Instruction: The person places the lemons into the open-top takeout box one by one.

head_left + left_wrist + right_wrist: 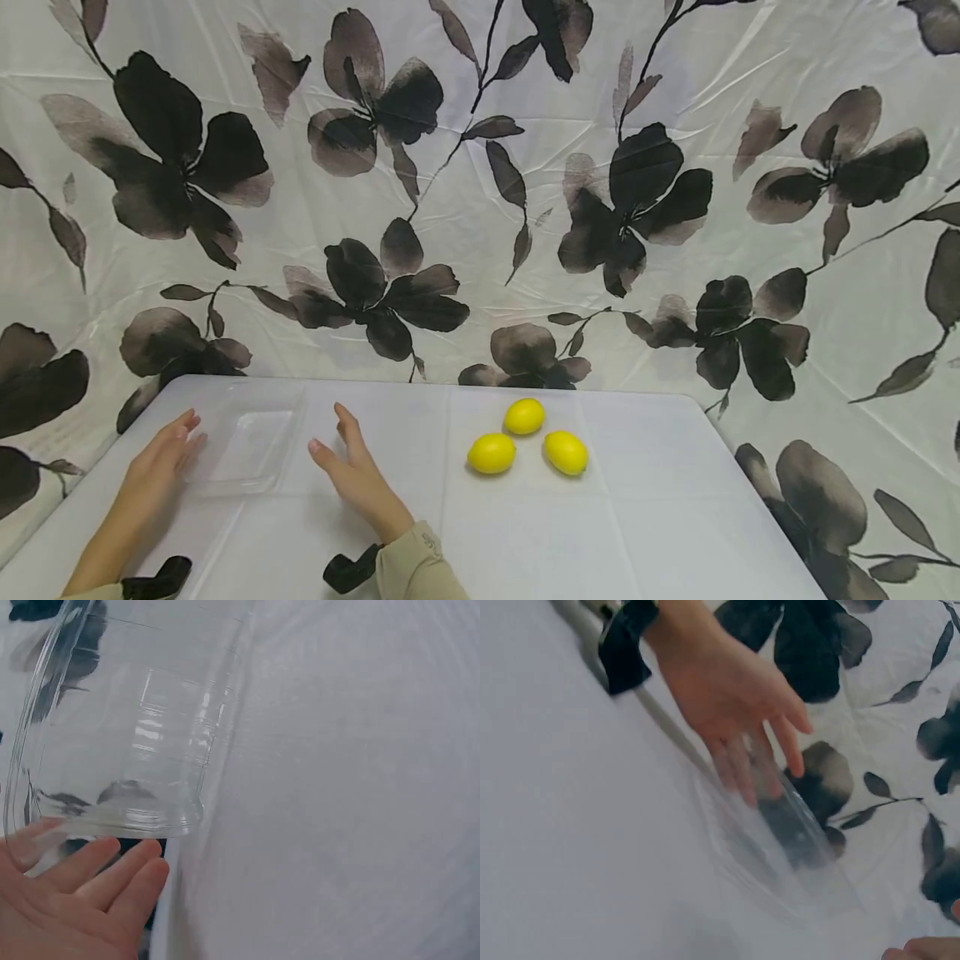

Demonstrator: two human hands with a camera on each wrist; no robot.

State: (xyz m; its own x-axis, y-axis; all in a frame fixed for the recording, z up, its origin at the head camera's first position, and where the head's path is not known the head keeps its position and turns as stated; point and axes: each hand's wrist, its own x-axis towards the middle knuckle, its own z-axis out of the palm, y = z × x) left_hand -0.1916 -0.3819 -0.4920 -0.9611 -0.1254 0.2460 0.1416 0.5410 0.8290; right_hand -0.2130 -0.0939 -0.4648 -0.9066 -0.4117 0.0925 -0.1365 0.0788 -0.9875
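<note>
A clear plastic container (258, 446) sits at the left of the white table, between the two hands. My left hand (153, 467) is at its left side with fingers extended. In the left wrist view the left hand's fingers (97, 870) lie close against the container's wall (161, 825); whether they press on it I cannot tell. To the right of the container, my right hand (363, 483) is held apart from it, thumb and fingers spread, holding nothing. Only a little of the right hand (930, 949) shows in the right wrist view's lower corner.
Three yellow lemons, a left one (491, 453), a back one (524, 416) and a right one (566, 452), lie grouped right of the right hand. Beyond the table (660, 500) hangs a floral cloth (517, 192). Both wrists wear black straps.
</note>
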